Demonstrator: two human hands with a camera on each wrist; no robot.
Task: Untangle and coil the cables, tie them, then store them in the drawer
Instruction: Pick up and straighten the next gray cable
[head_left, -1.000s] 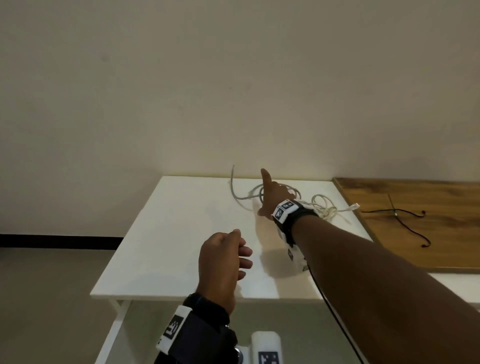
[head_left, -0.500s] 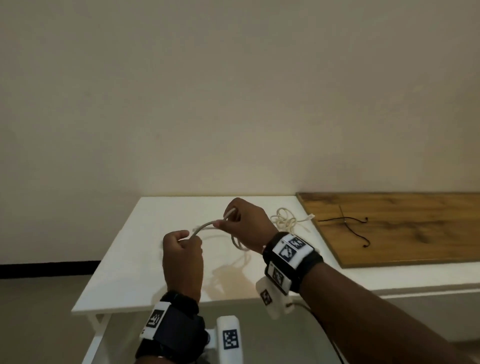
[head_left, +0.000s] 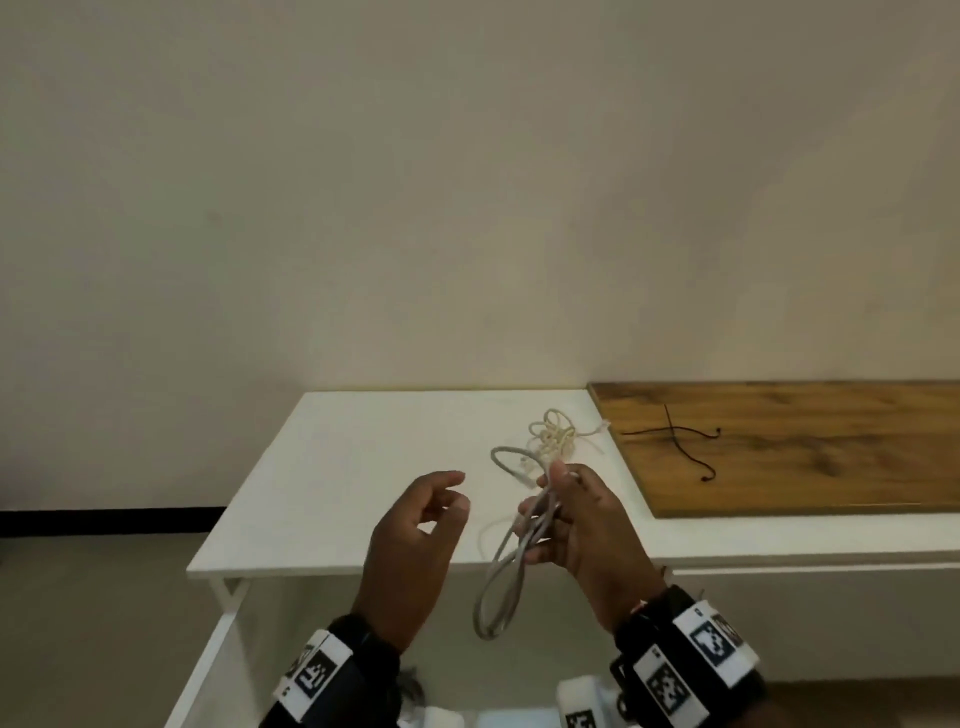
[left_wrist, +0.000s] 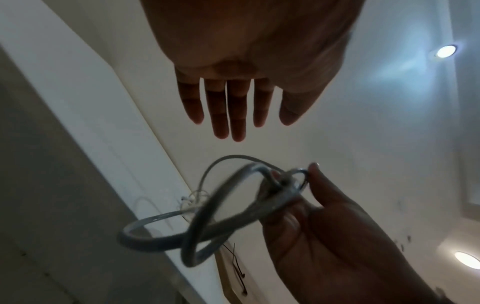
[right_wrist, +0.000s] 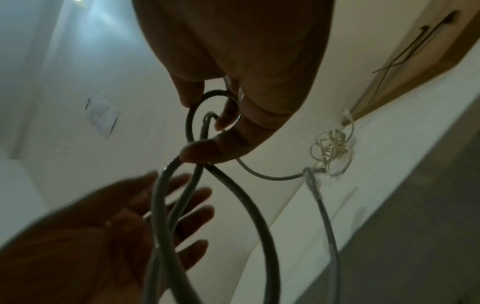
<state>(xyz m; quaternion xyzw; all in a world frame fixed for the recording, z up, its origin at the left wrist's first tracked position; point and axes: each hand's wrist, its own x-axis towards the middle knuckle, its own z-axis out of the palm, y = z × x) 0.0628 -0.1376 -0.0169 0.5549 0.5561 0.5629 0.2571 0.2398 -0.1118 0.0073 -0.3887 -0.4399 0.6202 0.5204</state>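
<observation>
— Two loops of the grey cable (head_left: 501, 566) now hang from the right hand (head_left: 582, 540), fingers pinched round the gathered strands above the worktop (head_left: 332, 467); half a second ago both hands shared that cable.

— And the left hand (head_left: 415, 540)?

— Let go, fingers spread, holding nothing. Coiling has begun, I'd judge. The cream cable (head_left: 556, 439) lies tangled farther back; black ties (head_left: 685, 441) wait on the wooden board (head_left: 831, 467).

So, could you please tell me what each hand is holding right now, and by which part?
The right hand pinches the grey cable where its loops gather, near their top. The left hand is open and holds nothing.
</observation>
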